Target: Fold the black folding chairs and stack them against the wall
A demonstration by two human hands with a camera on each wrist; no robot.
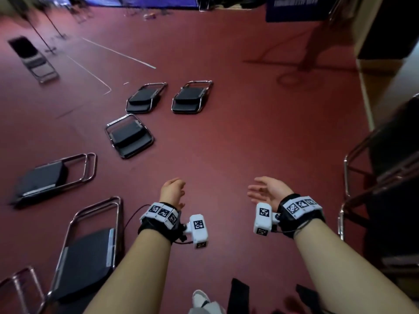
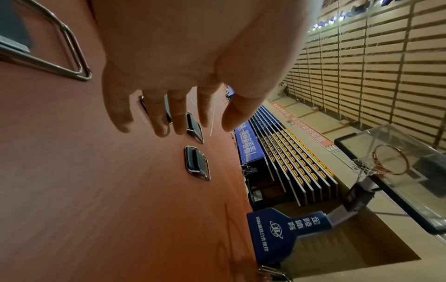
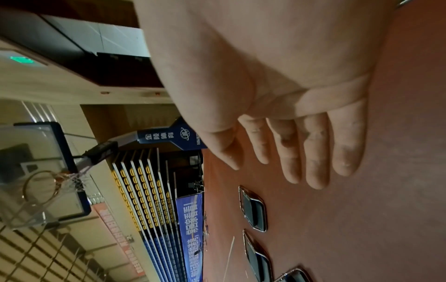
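Several black folding chairs with chrome frames lie flat on the red floor: two side by side (image 1: 146, 98) (image 1: 191, 97), one nearer (image 1: 129, 135), one at the left (image 1: 54, 175) and one by my left forearm (image 1: 88, 252). Another chair (image 1: 34, 58) stands far left. Folded chairs (image 1: 390, 177) are stacked at the right edge. My left hand (image 1: 172, 189) hangs over bare floor with relaxed fingers (image 2: 161, 122) and holds nothing. My right hand (image 1: 267, 189) is empty too, palm turned inward, fingers (image 3: 316, 162) straight.
A blue padded basketball stand base (image 1: 294, 7) and blue banners stand at the far side. A beige wall edge (image 1: 367, 91) runs down the right. White lines (image 1: 118, 53) cross the floor. My shoe (image 1: 200, 300) shows at the bottom.
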